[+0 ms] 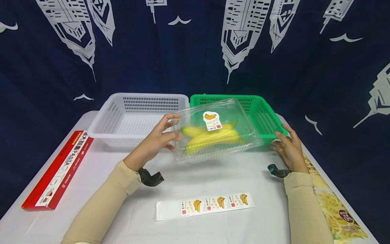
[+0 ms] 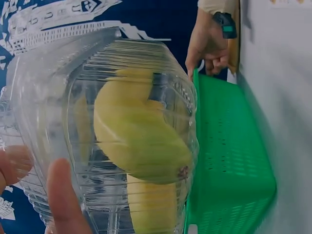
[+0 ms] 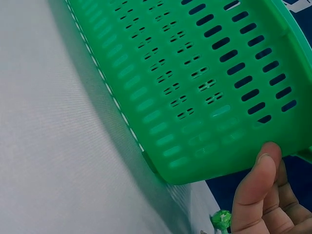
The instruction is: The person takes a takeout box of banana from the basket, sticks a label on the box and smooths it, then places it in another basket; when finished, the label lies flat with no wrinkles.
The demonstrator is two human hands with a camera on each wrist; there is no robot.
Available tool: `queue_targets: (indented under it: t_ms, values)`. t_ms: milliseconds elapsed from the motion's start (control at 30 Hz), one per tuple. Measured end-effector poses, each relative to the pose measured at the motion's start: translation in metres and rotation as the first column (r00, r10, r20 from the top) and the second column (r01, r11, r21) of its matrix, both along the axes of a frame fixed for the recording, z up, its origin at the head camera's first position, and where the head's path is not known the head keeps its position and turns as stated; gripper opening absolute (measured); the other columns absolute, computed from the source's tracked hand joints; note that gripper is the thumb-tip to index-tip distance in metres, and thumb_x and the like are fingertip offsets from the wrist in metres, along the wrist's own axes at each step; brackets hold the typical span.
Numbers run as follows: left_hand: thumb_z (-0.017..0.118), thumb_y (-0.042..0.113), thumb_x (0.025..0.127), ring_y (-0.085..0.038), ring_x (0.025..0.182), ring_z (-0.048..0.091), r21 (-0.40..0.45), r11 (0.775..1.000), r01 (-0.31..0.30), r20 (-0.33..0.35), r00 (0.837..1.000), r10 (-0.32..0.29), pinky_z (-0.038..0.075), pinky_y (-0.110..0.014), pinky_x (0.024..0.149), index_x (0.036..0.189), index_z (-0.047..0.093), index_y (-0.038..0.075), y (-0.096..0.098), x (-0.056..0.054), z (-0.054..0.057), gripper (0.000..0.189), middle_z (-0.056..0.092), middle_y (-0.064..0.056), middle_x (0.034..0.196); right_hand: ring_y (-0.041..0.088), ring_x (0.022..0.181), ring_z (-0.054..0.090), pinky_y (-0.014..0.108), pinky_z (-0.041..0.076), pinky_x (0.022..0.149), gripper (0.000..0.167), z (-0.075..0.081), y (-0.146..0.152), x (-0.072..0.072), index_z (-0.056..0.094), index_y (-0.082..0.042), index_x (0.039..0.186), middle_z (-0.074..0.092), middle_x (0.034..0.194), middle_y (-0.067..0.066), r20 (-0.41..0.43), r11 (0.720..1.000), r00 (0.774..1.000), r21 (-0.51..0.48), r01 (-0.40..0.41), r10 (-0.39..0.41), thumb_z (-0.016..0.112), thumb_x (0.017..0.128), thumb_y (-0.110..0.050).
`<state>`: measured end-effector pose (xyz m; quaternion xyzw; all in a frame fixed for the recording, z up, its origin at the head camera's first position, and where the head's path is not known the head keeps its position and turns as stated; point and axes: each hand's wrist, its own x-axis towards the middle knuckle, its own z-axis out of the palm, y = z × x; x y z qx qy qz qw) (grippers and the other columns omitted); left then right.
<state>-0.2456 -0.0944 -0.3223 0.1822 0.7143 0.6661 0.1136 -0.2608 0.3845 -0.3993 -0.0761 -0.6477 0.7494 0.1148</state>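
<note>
My left hand (image 1: pixel 159 134) grips the left end of a clear plastic box (image 1: pixel 192 153), its thumb on the near side. Yellow bananas (image 1: pixel 210 139) with greenish ends lie inside; a white banana sticker (image 1: pixel 212 121) is on the lid. The box is tilted, raised above the table, and overlaps the green basket (image 1: pixel 265 117) in the head view. At that basket's front right corner, my right hand (image 1: pixel 289 147) pinches the rim between thumb and fingers. In the right wrist view the thumb (image 3: pixel 261 170) lies against the basket's slotted wall.
A white basket (image 1: pixel 106 130) stands left of the green one. On the far left lies a red pasta box (image 1: pixel 58 173); a yellow noodle packet (image 1: pixel 335 203) lies along the right edge. A strip of banana stickers (image 1: pixel 204 205) rests on the white table (image 1: pixel 243 176) in front.
</note>
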Motion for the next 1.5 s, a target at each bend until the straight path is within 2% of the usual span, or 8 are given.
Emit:
queue_targets:
  t_ms: [333,533,733,833,1067,1233,1333,1500]
  values:
    - [0.068,0.011,0.092,-0.028,0.107,0.066,0.001,0.999,-0.048,-0.009,0.999,0.048,0.061,-0.036,0.069,0.158,0.042,0.019,0.019,-0.026,0.017,0.071,0.024,-0.018,0.173,0.007,0.081,0.067,0.019,0.057,0.062,0.068,0.001,0.000,-0.001,0.037,-0.028,0.166,0.056,0.111,-0.005,0.018,1.000,1.000,0.003,0.005,-0.005,0.070,0.107,-0.018]
    - [0.068,0.011,0.094,-0.035,0.124,0.065,0.001,0.999,-0.051,-0.008,0.999,0.051,0.063,-0.035,0.069,0.160,0.042,0.022,0.032,-0.041,0.026,0.072,0.018,-0.018,0.175,0.007,0.080,0.067,0.019,0.057,0.062,0.065,0.001,0.000,-0.001,0.039,-0.030,0.163,0.056,0.110,-0.004,0.020,1.000,1.000,-0.006,0.007,-0.007,0.070,0.107,-0.018]
    - [0.070,0.007,0.096,-0.036,0.142,0.055,-0.005,0.999,-0.052,-0.011,0.999,0.052,0.063,-0.035,0.070,0.164,0.041,0.024,0.044,-0.056,0.032,0.075,0.018,-0.017,0.176,0.007,0.081,0.067,0.019,0.057,0.062,0.066,0.002,-0.001,-0.001,0.039,-0.030,0.164,0.055,0.112,-0.003,0.024,1.000,1.000,0.007,0.008,-0.008,0.070,0.107,-0.019]
    - [0.070,0.007,0.097,-0.035,0.143,0.055,0.002,0.999,-0.053,-0.018,0.998,0.053,0.064,-0.035,0.071,0.164,0.041,0.024,0.050,-0.065,0.033,0.076,0.020,-0.017,0.175,0.007,0.081,0.067,0.019,0.057,0.062,0.066,0.002,-0.002,-0.001,0.038,-0.030,0.165,0.054,0.113,-0.003,0.025,1.000,1.000,0.016,0.010,-0.010,0.070,0.107,-0.019]
    - [0.068,0.006,0.099,-0.034,0.131,0.065,0.043,0.997,-0.071,-0.002,0.997,0.071,0.064,-0.034,0.069,0.164,0.042,0.025,0.066,-0.081,0.030,0.072,0.019,-0.017,0.177,0.007,0.080,0.066,0.019,0.057,0.062,0.062,0.002,-0.002,0.000,0.041,-0.032,0.161,0.054,0.112,-0.004,0.026,1.000,1.000,0.003,0.011,-0.011,0.069,0.108,-0.019]
    - [0.069,0.010,0.101,-0.030,0.148,0.051,0.028,0.997,-0.077,0.022,0.997,0.076,0.064,-0.036,0.075,0.165,0.041,0.028,0.078,-0.090,0.027,0.072,0.018,-0.016,0.178,0.007,0.080,0.066,0.019,0.057,0.062,0.067,0.001,-0.001,0.000,0.038,-0.030,0.165,0.055,0.112,-0.004,0.032,1.000,0.999,0.003,0.014,-0.014,0.070,0.107,-0.020]
    - [0.069,0.011,0.102,-0.029,0.152,0.046,0.023,0.996,-0.082,0.049,0.996,0.081,0.064,-0.033,0.074,0.165,0.041,0.028,0.086,-0.095,0.023,0.072,0.018,-0.016,0.178,0.007,0.080,0.066,0.019,0.057,0.062,0.071,0.001,-0.001,-0.001,0.035,-0.029,0.168,0.054,0.113,-0.004,0.036,1.000,0.999,0.010,0.014,-0.015,0.070,0.107,-0.021]
    - [0.065,0.011,0.106,-0.029,0.137,0.062,0.038,0.996,-0.083,0.107,0.991,0.078,0.061,-0.026,0.067,0.167,0.038,0.027,0.099,-0.103,0.017,0.069,0.015,-0.016,0.178,0.007,0.081,0.066,0.019,0.057,0.063,0.072,0.001,0.000,-0.001,0.034,-0.029,0.169,0.054,0.114,-0.004,0.045,1.000,0.999,0.014,0.015,-0.016,0.070,0.108,-0.022]
